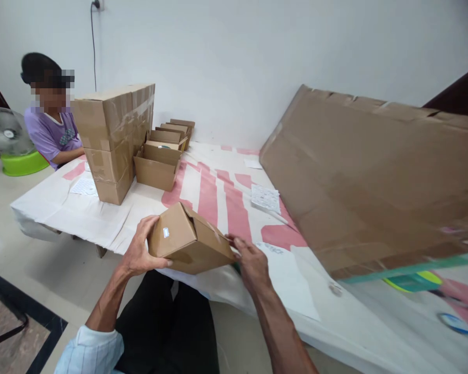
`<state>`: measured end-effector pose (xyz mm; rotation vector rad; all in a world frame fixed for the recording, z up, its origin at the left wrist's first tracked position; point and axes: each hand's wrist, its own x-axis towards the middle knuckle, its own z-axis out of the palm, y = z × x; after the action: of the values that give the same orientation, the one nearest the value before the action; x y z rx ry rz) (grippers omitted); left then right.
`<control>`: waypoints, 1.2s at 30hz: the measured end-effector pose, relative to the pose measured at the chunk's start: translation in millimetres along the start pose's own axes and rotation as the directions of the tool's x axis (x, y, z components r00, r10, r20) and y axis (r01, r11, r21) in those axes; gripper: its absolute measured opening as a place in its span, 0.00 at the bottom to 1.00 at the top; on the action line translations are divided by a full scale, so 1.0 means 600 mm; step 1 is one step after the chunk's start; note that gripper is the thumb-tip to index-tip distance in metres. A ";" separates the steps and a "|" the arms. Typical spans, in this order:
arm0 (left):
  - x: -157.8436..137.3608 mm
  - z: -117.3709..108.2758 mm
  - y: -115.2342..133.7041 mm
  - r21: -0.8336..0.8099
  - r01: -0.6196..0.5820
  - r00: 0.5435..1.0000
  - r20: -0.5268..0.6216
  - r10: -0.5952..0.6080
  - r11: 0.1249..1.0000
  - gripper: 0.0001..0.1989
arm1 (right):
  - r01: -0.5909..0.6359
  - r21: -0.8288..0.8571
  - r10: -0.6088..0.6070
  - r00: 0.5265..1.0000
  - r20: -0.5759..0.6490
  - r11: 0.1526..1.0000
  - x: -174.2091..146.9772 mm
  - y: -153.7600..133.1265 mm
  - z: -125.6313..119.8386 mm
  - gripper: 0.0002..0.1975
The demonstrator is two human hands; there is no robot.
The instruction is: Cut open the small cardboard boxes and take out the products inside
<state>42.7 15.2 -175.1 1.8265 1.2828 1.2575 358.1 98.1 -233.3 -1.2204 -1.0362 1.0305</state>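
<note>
Your left hand (142, 249) holds the cardboard box (193, 241) near the center of the frame, tilted above the front edge of the cloth-covered worktop (78, 223). Those fingers wrap the upper corner while the thumb braces the lower edge, a spread that probably steadies the box and leaves its top seam accessible. The small label (166, 232) sits uncovered between them. Your right hand (253, 262) touches the box's far end, its fingers bent close together at the edge; whether they pinch the cardboard, I cannot tell. Something green (237, 267) shows beneath them, too hidden to identify.

Left of center, open boxes (156, 169) stand in a row toward the wall, perhaps to be within reach. Beside them the taped stack (109, 137) rises in tiers, its flat sides seemingly letting it stand upright. The large cardboard piece (374, 187) fills the right of the frame, apart from your hands, leaving them room. A person (49, 127) sits at upper left.
</note>
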 end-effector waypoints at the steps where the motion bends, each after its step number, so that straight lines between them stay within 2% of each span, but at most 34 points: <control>1: 0.000 0.002 0.002 0.012 -0.007 1.000 -0.004 0.007 1.000 0.57 | 0.059 -0.093 -0.064 0.997 -0.049 0.994 -0.001 -0.029 -0.001 0.21; 2: 0.001 0.003 0.004 0.023 -0.016 1.000 -0.007 0.016 1.000 0.57 | 0.147 -0.188 -0.164 0.983 -0.078 0.971 -0.004 -0.062 0.001 0.20; 3: 0.001 0.005 0.006 0.033 -0.024 1.000 -0.013 0.025 0.999 0.57 | 0.286 -0.275 -0.312 0.948 -0.057 0.918 -0.012 -0.099 0.007 0.18; 4: 0.001 0.007 0.009 0.043 -0.033 0.999 -0.017 0.033 0.999 0.57 | 0.437 -0.337 -0.464 0.886 0.000 0.834 -0.022 -0.136 0.016 0.15; 6: 0.002 0.012 0.014 0.064 -0.044 0.999 -0.021 0.045 0.997 0.57 | 0.699 -0.374 -0.682 0.703 0.202 0.609 -0.046 -0.204 0.045 0.10; 7: 0.003 0.014 0.017 0.074 -0.047 0.999 -0.022 0.048 0.996 0.57 | 0.787 -0.368 -0.734 0.605 0.308 0.495 -0.058 -0.232 0.062 0.09; 9: 0.004 0.018 0.023 0.092 -0.046 0.999 -0.025 0.048 0.995 0.58 | 0.901 -0.319 -0.741 0.427 0.519 0.296 -0.075 -0.270 0.098 0.09; 10: 0.005 0.021 0.025 0.098 -0.043 0.999 -0.027 0.045 0.994 0.58 | 0.930 -0.300 -0.702 0.359 0.615 0.214 -0.080 -0.279 0.115 0.11; 12: 0.005 0.025 0.029 0.104 -0.038 0.999 -0.033 0.041 0.994 0.59 | 0.959 -0.275 -0.579 0.264 0.771 0.072 -0.079 -0.284 0.143 0.14; 13: 0.004 0.027 0.029 0.106 -0.037 0.998 -0.037 0.041 0.994 0.59 | 0.961 -0.275 -0.511 0.241 0.825 0.010 -0.075 -0.282 0.154 0.14; 16: 0.003 0.033 0.029 0.111 -0.036 0.998 -0.056 0.042 0.993 0.59 | 0.947 -0.294 -0.361 0.231 0.903 -0.129 -0.059 -0.272 0.171 0.14; 20: 0.004 0.040 0.030 0.115 -0.036 0.997 -0.069 0.044 0.993 0.59 | 0.929 -0.307 -0.276 0.245 0.929 -0.207 -0.051 -0.271 0.175 0.11; 25: 0.006 0.046 0.036 0.117 -0.043 0.996 -0.074 0.052 0.992 0.59 | 0.917 -0.324 -0.248 0.267 0.931 -0.232 -0.058 -0.278 0.174 0.11; 36: 0.007 0.050 0.046 0.126 -0.036 0.995 -0.084 0.047 0.991 0.57 | 0.915 -0.325 -0.211 0.278 0.937 -0.237 -0.061 -0.279 0.168 0.09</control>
<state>81.6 10.6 -162.0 1.9124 1.4053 1.3183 260.1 73.1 -62.5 -0.7699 -2.7880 -0.4993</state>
